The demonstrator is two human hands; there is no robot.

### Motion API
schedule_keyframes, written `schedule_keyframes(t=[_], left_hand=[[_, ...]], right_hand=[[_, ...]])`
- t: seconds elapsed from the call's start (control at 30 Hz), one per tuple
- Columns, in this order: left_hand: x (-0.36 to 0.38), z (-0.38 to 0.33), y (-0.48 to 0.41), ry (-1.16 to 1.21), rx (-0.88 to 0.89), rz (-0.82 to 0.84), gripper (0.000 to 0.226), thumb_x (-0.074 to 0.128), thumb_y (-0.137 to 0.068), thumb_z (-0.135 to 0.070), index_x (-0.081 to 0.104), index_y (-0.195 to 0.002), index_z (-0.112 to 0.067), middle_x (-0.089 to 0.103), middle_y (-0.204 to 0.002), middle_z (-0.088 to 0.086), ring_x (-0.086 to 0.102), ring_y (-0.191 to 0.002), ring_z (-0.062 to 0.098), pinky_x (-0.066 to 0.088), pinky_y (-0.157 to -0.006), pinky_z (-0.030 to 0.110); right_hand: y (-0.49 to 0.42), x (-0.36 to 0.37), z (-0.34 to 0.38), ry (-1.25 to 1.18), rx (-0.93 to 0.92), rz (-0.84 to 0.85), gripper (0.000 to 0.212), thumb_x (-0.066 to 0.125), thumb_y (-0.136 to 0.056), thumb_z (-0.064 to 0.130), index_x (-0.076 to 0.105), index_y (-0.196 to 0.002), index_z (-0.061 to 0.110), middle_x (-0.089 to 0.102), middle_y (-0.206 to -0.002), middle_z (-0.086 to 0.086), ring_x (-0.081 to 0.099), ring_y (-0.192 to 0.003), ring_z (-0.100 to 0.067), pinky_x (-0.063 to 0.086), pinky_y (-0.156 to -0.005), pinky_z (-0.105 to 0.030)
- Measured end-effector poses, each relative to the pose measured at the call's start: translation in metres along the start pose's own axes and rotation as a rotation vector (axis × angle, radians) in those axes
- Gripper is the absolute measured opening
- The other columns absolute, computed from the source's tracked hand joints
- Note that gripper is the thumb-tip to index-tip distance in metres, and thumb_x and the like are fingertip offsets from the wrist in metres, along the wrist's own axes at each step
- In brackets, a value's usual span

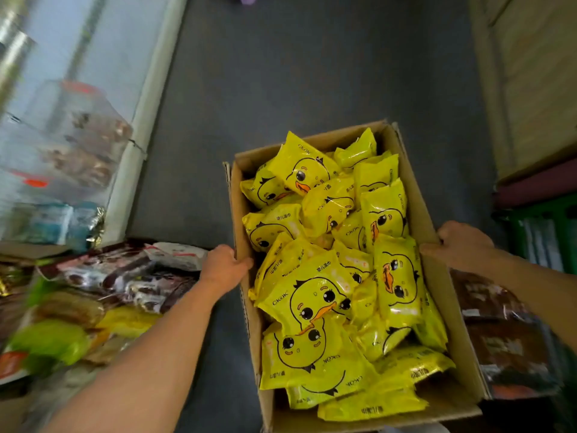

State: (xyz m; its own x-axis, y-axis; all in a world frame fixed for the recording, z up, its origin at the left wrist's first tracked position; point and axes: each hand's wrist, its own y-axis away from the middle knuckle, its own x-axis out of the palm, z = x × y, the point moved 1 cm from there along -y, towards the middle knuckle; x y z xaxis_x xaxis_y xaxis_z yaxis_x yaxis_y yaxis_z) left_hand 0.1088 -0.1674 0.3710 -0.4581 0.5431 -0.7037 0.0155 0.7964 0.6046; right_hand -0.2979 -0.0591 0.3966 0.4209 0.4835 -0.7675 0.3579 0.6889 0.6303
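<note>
Two hands are on the job, one to each long side. The left hand [226,265] clamps the left wall of the open cardboard box [443,295], thumb hooked over the rim and fingers out of sight down the outside. The right hand [459,245] curls over the top edge of the opposite wall. That matched grip, roughly level across the box, looks chosen for balance; the load is loose, so a one-sided pull would probably tip it. The box sits in the aisle over the grey floor [281,89], directly in front of the person and slightly askew. I cannot tell from here whether it is lifted or resting. It is heaped almost to the rim with yellow packets [315,295] printed with a cartoon duck face, which lie at all angles, dumped rather than stacked. With the flaps open and nothing covering them, I would guess a jolt could spill the top ones. The route is tight: mixed snack bags [109,285] are piled just to the left, with brown packets [499,339] and a green crate [543,226] close on the right. That may be why the box is held square to the aisle — there is little room to swing it. A glass-fronted case [62,120] stands further off on the left.
</note>
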Motion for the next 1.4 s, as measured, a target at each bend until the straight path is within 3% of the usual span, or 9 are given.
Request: schedule_keyframes(t=[0.17,0.27,0.67,0.83,0.9,1.0,1.13,1.27,1.4], left_hand=[[-0.091,-0.032,-0.012,0.008,-0.034,-0.015,0.028,0.075,-0.082,-0.028,0.062,-0.075,-0.003,0.065,-0.075,0.012,0.064,-0.074,0.029,0.05,-0.069,0.035],[-0.141,-0.057,-0.033,-0.003,-0.017,-0.019,0.029,0.075,-0.083,-0.025,0.058,-0.067,-0.006,0.06,-0.066,0.008,0.057,-0.063,0.023,0.042,-0.057,0.03],[-0.31,-0.159,-0.162,0.122,-0.038,-0.103,0.031,0.073,-0.083,-0.015,0.05,-0.064,-0.01,0.053,-0.057,0.004,0.051,-0.051,0.016,0.036,-0.049,0.025],[-0.382,-0.197,-0.245,0.187,-0.047,-0.12,0.024,0.071,-0.085,-0.011,0.053,-0.071,-0.006,0.058,-0.067,0.009,0.056,-0.058,0.019,0.045,-0.051,0.026],[-0.412,-0.214,-0.283,0.171,-0.037,-0.121,0.023,0.072,-0.084,-0.01,0.054,-0.071,-0.006,0.059,-0.068,0.011,0.057,-0.057,0.018,0.047,-0.046,0.024],[-0.458,-0.241,-0.337,0.102,-0.026,-0.131,0.03,0.072,-0.084,-0.015,0.049,-0.065,-0.009,0.052,-0.06,0.006,0.049,-0.05,0.014,0.035,-0.034,0.016],[-0.511,-0.279,-0.415,0.042,-0.033,-0.151,0.029,0.075,-0.082,-0.021,0.053,-0.067,-0.007,0.058,-0.066,0.011,0.064,-0.066,0.028,0.056,-0.064,0.038],[-0.553,-0.324,-0.494,0.059,-0.029,-0.168,0.03,0.075,-0.082,-0.022,0.052,-0.068,-0.008,0.052,-0.067,0.009,0.051,-0.062,0.022,0.04,-0.06,0.034],[-0.586,-0.37,-0.571,0.107,-0.042,-0.157,0.03,0.074,-0.082,-0.022,0.05,-0.068,-0.01,0.046,-0.065,0.006,0.045,-0.058,0.019,0.034,-0.057,0.032]], right_hand=[[0.001,-0.074,0.054,-0.067,-0.081,-0.029,0.042,0.067,-0.086,0.037,0.049,-0.057,0.012,0.047,-0.061,-0.004,0.046,-0.056,-0.014,0.031,-0.05,-0.026],[-0.017,-0.116,0.085,-0.057,-0.132,-0.054,0.044,0.066,-0.086,0.032,0.048,-0.052,0.012,0.044,-0.054,-0.004,0.044,-0.05,-0.012,0.03,-0.046,-0.023],[-0.162,-0.309,0.221,-0.102,-0.203,-0.032,0.034,0.065,-0.089,0.026,0.053,-0.061,0.012,0.045,-0.055,-0.002,0.044,-0.047,-0.012,0.035,-0.047,-0.023],[-0.239,-0.387,0.291,-0.064,-0.206,-0.048,0.033,0.064,-0.088,0.032,0.058,-0.065,0.009,0.051,-0.062,-0.006,0.05,-0.055,-0.016,0.04,-0.052,-0.027],[-0.269,-0.412,0.315,-0.071,-0.194,-0.043,0.034,0.065,-0.088,0.032,0.057,-0.064,0.01,0.05,-0.062,-0.005,0.05,-0.055,-0.016,0.037,-0.05,-0.026],[-0.316,-0.449,0.35,-0.098,-0.173,-0.043,0.032,0.067,-0.088,0.033,0.058,-0.067,0.009,0.052,-0.063,-0.005,0.051,-0.055,-0.017,0.037,-0.05,-0.028],[-0.379,-0.496,0.39,-0.092,-0.158,-0.065,0.034,0.066,-0.087,0.032,0.055,-0.064,0.01,0.048,-0.06,-0.004,0.047,-0.053,-0.017,0.034,-0.048,-0.024],[-0.451,-0.55,0.426,-0.068,-0.155,-0.095,0.036,0.066,-0.087,0.035,0.051,-0.062,0.013,0.048,-0.059,-0.002,0.046,-0.052,-0.016,0.032,-0.047,-0.023],[-0.532,-0.618,0.459,-0.041,-0.166,-0.086,0.033,0.065,-0.088,0.035,0.054,-0.065,0.013,0.052,-0.063,-0.003,0.05,-0.055,-0.015,0.036,-0.049,-0.024]])
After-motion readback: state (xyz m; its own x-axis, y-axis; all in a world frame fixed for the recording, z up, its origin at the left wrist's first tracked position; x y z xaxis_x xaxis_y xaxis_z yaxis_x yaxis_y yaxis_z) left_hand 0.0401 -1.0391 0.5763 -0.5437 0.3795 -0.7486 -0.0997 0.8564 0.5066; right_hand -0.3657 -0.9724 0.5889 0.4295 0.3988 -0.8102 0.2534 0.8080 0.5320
